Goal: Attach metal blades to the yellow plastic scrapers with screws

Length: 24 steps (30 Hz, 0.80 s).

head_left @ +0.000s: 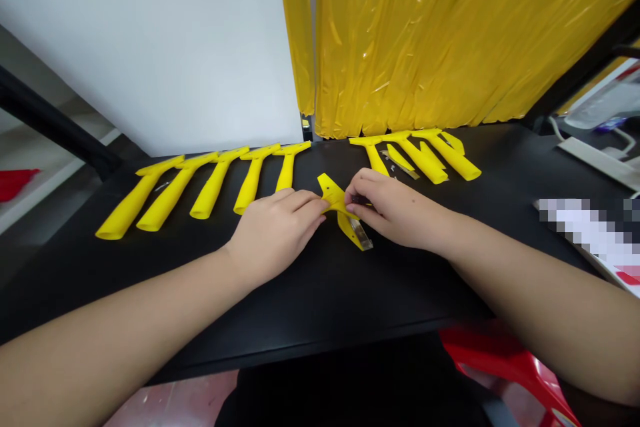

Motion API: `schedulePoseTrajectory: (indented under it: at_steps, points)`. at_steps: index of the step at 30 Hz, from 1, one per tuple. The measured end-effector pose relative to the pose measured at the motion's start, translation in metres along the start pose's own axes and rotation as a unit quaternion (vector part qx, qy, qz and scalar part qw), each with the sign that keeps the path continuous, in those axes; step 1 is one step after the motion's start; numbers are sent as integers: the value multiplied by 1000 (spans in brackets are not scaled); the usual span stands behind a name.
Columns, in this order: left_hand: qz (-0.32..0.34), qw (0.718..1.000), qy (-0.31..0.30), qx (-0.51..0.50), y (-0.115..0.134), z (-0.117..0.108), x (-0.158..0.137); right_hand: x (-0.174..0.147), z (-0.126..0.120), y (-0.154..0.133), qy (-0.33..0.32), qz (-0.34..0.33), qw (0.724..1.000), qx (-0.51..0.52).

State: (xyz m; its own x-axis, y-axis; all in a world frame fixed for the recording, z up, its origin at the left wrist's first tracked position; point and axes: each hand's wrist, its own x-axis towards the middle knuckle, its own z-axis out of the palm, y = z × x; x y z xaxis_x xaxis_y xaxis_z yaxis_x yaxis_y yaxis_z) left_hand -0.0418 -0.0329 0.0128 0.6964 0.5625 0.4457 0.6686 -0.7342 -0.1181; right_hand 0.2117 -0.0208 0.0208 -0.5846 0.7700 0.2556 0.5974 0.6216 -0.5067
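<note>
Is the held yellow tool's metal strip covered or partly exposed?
Partly exposed: the metal strip shows bare at the near end of the yellow tool.

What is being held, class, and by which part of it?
A yellow piece, near its middle: the left hand pinches one side, the right hand touches the other.

The bench [280, 320] is plain black. Along its far edge, toward the left corner, the left-hand handles [213, 187] are solid bright yellow; so are the right-hand handles [425, 163] nearer the far right corner. The piece [337, 197] at mid-bench is yellow with small dark dots, its strip [361, 233] silvery. Past the far edge, the panel [165, 47] is unpatterned white, the sheeting [425, 33] deeper yellow, streaked with pale highlights.
</note>
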Motion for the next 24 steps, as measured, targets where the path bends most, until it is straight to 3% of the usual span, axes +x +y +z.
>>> schedulePoseTrajectory:
  at_steps: [8,13,16,20,24]
  points:
    - [12,999,-35,26,3,-5,1,0,-7,-5,-23,-67,996,-56]
    - [-10,1000,-16,22,1,-4,-1,1,-17,-1,-1,23,996,-83]
    - [-39,999,-16,-6,-2,-5,-1,2,-19,2,-32,74,989,-120]
    - [-105,989,-37,-92,-4,-8,0,2,-18,3,-73,95,982,-146]
    - [-174,963,-47,-202,-3,-8,2,2,-18,2,-98,115,977,-151]
